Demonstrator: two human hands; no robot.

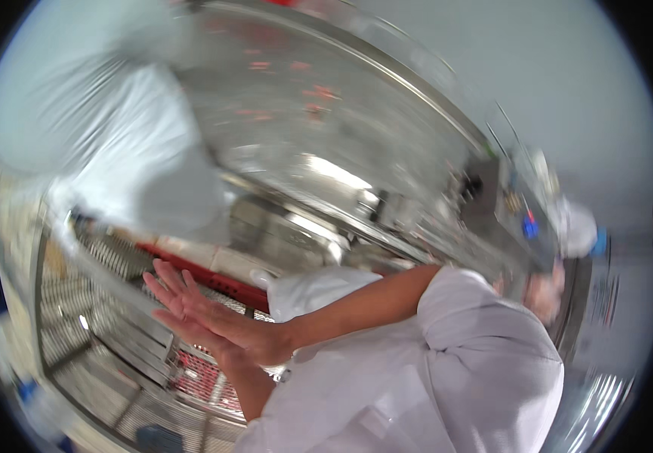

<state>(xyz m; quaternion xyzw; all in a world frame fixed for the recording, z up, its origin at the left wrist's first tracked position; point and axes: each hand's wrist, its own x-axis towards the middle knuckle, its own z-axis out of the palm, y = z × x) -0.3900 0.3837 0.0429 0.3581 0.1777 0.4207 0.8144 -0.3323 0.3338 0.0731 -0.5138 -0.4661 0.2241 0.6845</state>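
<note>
My two bare hands are together in front of my body, one lying against the other. My right hand (254,337) comes in from the right along a bare forearm below a rolled white sleeve. It lies across my left hand (196,330), whose wrist rises from below. The fingers of both hands are stretched out, and I see no object between them. Where the palms meet is hidden. Around the hands hangs my white coat (387,377). A wire rack (118,332) stands below and to the left of the fingers.
Another person in white clothing (141,151) stands at the upper left. Beyond my hands runs a long metal counter (372,143) with blurred red bits on it. Red openwork trays (204,371) sit near the rack. A small blue item (529,225) is at the right.
</note>
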